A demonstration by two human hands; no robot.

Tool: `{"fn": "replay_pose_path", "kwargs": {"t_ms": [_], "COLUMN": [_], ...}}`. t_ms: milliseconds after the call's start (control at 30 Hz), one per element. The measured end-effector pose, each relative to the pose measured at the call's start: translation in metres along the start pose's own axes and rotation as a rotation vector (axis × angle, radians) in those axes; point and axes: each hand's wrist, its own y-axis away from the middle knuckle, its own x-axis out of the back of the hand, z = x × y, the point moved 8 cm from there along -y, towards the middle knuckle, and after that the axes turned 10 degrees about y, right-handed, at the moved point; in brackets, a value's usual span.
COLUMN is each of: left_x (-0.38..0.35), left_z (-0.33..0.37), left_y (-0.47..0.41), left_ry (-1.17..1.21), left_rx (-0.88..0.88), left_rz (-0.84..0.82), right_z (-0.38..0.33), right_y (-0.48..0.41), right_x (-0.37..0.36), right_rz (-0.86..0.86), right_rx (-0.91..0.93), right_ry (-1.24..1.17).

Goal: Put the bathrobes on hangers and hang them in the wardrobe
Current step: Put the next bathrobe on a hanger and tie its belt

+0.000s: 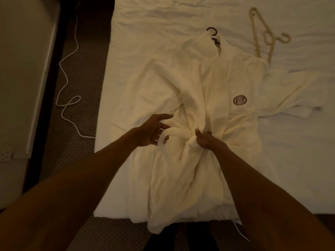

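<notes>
Your right hand [206, 141] pinches the belt [175, 132] knot; your left hand [151, 132], fingers spread, carries the loop. Draw it snug, keeping the robe [181, 78] flat.

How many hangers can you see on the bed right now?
2. A dark hanger sits inside the bathrobe, only its hook showing at the collar. A pale hanger lies bare on the bed, up right of it. More may hide under fabric.

Bare bed [163, 15] lies open along the top and lower right of the frame; the spread bathrobe [199, 87] fills the centre, a cream hanger [254, 33] the upper right.
</notes>
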Motion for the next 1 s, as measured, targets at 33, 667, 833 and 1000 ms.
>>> {"fn": "replay_pose_path", "kwargs": {"t_ms": [33,667,833,1000], "left_x": [0.005,0.017,0.021,0.032], "left_z": [0.005,0.043,0.047,0.053], "left_y": [0.002,0.033,0.043,0.051], "left_ry": [-0.06,-0.299,-0.288,-0.342], "left_rx": [0.004,-0.287,-0.245,-0.369], "left_rz": [0.027,0.09,0.013,0.074], "right_z": [0.001,-0.009,-0.085,-0.11], "right_y": [-0.002,0.024,0.048,0.05], "right_x": [-0.001,0.042,0.068,0.054], "right_rz": [-0.005,0.449,0.499,-0.011], "right_rx": [-0.007,-0.111,0.504,0.64], "right_ry": [-0.012,0.085,-0.191,-0.089]}}
